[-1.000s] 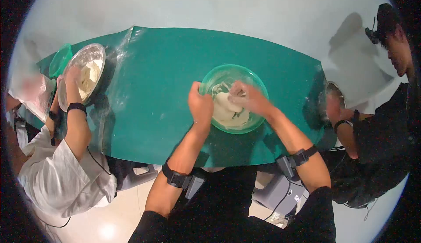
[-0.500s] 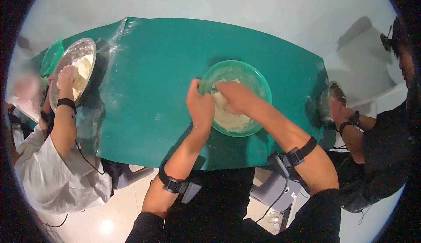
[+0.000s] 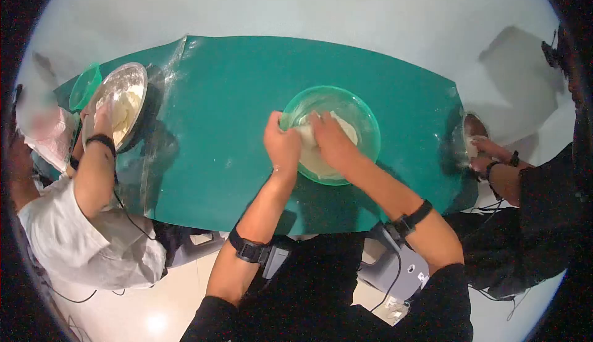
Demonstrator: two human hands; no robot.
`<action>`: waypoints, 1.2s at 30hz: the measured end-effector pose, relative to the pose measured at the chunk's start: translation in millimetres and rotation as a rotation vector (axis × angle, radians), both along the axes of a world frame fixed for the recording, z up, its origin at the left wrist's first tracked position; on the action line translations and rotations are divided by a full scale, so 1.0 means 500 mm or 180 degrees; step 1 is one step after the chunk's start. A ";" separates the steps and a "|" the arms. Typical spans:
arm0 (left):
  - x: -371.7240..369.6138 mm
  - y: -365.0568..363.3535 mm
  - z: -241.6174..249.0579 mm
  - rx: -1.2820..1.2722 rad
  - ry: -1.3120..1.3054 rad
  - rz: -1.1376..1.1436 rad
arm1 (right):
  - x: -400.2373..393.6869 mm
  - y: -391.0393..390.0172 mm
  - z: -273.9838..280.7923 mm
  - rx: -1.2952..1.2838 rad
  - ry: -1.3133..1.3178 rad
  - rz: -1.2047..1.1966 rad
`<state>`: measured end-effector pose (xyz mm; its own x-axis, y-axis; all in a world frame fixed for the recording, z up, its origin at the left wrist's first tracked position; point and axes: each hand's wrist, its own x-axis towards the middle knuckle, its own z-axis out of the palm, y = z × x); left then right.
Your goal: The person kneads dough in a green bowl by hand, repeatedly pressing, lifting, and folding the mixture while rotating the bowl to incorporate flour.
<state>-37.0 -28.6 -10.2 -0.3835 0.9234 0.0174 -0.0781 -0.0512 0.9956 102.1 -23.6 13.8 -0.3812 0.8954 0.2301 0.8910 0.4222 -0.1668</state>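
Your left hand (image 3: 282, 146) grips the near-left rim of the bowl (image 3: 365, 127), fingers curled shut over it. Your right hand (image 3: 329, 143) presses, half closed, on the dough (image 3: 346, 132) inside the bowl, mid-table (image 3: 216, 95).

A single head-worn camera looks steeply down with a fisheye curve, close above the left hand (image 3: 281, 146) gripping the green bowl (image 3: 364, 129) rim. That grip sits at centre frame; the green table (image 3: 228, 95) spreads beyond it, co-workers at both edges.
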 end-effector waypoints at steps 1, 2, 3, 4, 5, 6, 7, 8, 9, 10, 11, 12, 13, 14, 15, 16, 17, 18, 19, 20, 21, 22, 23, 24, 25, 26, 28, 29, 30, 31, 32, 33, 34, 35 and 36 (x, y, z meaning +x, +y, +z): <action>-0.001 0.005 -0.009 -0.0015 0.0026 0.0027 | 0.008 -0.005 0.021 -0.0554 0.0161 0.0201; -0.001 0.008 -0.019 0.0033 0.0158 0.0120 | 0.025 -0.014 0.045 -0.1110 0.0321 0.0412; 0.003 0.010 -0.025 0.0065 0.0299 0.0222 | 0.041 -0.021 0.069 -0.1683 0.0483 0.0633; 0.004 0.006 -0.024 0.0091 0.0433 0.0301 | 0.059 -0.022 0.084 -0.1999 0.0713 0.0617; 0.006 0.004 -0.025 0.0070 0.0393 0.0278 | 0.081 -0.016 0.099 -0.2308 0.0948 0.0591; 0.006 0.004 -0.017 0.0057 0.0357 0.0262 | 0.085 -0.010 0.111 -0.2556 0.1115 0.0528; 0.005 0.002 -0.010 0.0039 0.0315 0.0232 | 0.089 -0.005 0.125 -0.2798 0.1279 0.0452; 0.005 -0.002 -0.002 -0.0030 0.0288 0.0181 | 0.093 -0.003 0.137 -0.2984 0.1378 0.0325; 0.004 -0.008 0.012 -0.0099 0.0260 0.0125 | 0.098 -0.002 0.151 -0.3168 0.1479 0.0192; 0.004 -0.010 0.019 -0.0153 0.0229 0.0077 | 0.097 -0.003 0.160 -0.3107 0.1248 0.0161; 0.006 -0.009 0.019 -0.0133 0.0162 0.0069 | 0.086 -0.005 0.166 -0.3051 0.1009 0.0133; 0.005 -0.008 0.017 -0.0122 0.0100 0.0063 | 0.072 -0.006 0.165 -0.3003 0.0773 0.0108; 0.001 -0.008 0.015 -0.0120 0.0041 0.0051 | 0.062 -0.004 0.147 -0.2716 0.0511 0.0351; 0.000 -0.009 0.012 -0.0074 0.0094 0.0076 | 0.056 0.001 0.117 -0.2425 0.0253 0.0585; 0.001 -0.015 0.019 -0.0040 0.0142 0.0096 | 0.045 -0.004 0.107 -0.2142 -0.0004 0.0808; 0.002 -0.017 0.029 -0.0015 0.0190 0.0111 | 0.035 -0.009 0.101 -0.2029 -0.0030 0.0826; 0.002 -0.018 0.037 -0.0077 0.0142 0.0072 | 0.023 -0.012 0.091 -0.1902 -0.0060 0.0849; 0.001 -0.022 0.047 -0.0144 0.0088 0.0035 | 0.010 -0.016 0.093 -0.1782 -0.0096 0.0872; -0.001 -0.027 0.050 -0.0232 0.0035 0.0007 | 0.002 -0.017 0.097 -0.1637 -0.0209 0.0785; -0.001 -0.030 0.048 -0.0196 0.0023 0.0021 | -0.003 -0.017 0.102 -0.1502 -0.0315 0.0701; -0.001 -0.029 0.046 -0.0146 0.0010 0.0024 | -0.008 -0.017 0.103 -0.1352 -0.0422 0.0607; 0.002 -0.023 0.046 -0.0081 -0.0007 0.0019 | -0.011 -0.014 0.086 -0.1045 -0.0223 0.0528; 0.003 -0.020 0.045 -0.0152 -0.0015 -0.0030 | -0.013 -0.013 0.060 -0.0733 -0.0026 0.0440; 0.000 -0.018 0.041 -0.0216 -0.0023 -0.0076 | -0.017 -0.012 0.050 -0.0412 0.0168 0.0351; -0.002 -0.018 0.036 -0.0283 -0.0032 -0.0106 | -0.014 -0.005 0.045 -0.0309 0.0071 0.0312; -0.004 -0.017 0.029 -0.0255 0.0035 -0.0058 | -0.015 0.005 0.036 -0.0229 -0.0005 0.0290; -0.002 -0.009 0.014 -0.0169 0.0181 0.0002 | -0.018 0.026 0.027 -0.0198 -0.0160 0.0165; -0.001 -0.006 0.010 -0.0233 0.0125 -0.0016 | -0.020 0.040 0.027 -0.0238 -0.0250 0.0085; -0.002 -0.005 0.007 -0.0300 0.0074 -0.0031 | -0.020 0.049 0.022 -0.0280 -0.0335 0.0007; -0.002 -0.006 0.007 -0.0371 0.0011 -0.0044 | -0.020 0.053 0.021 -0.0331 -0.0212 -0.0073; -0.003 -0.006 0.008 -0.0415 0.0011 -0.0062 | -0.018 0.056 0.019 -0.0374 -0.0095 -0.0149; -0.003 -0.003 0.007 -0.0442 0.0005 -0.0086 | -0.012 0.059 0.014 -0.0402 0.0016 -0.0230; -0.003 0.001 0.011 -0.0447 -0.0005 -0.0101 | -0.004 0.059 0.008 -0.0428 0.0283 -0.0392; -0.004 0.002 0.010 -0.0361 0.0025 -0.0095 | 0.002 0.052 -0.003 -0.0467 0.0552 -0.0545; -0.006 0.003 -0.001 -0.0284 0.0055 -0.0084 | 0.010 0.048 -0.008 -0.0518 0.0822 -0.0692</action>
<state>-39.9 -27.3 -10.6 -0.3593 0.9314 -0.0589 -0.0610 0.0396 0.9974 107.0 0.1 10.0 -0.1260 0.9818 0.1419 0.8767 0.1771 -0.4472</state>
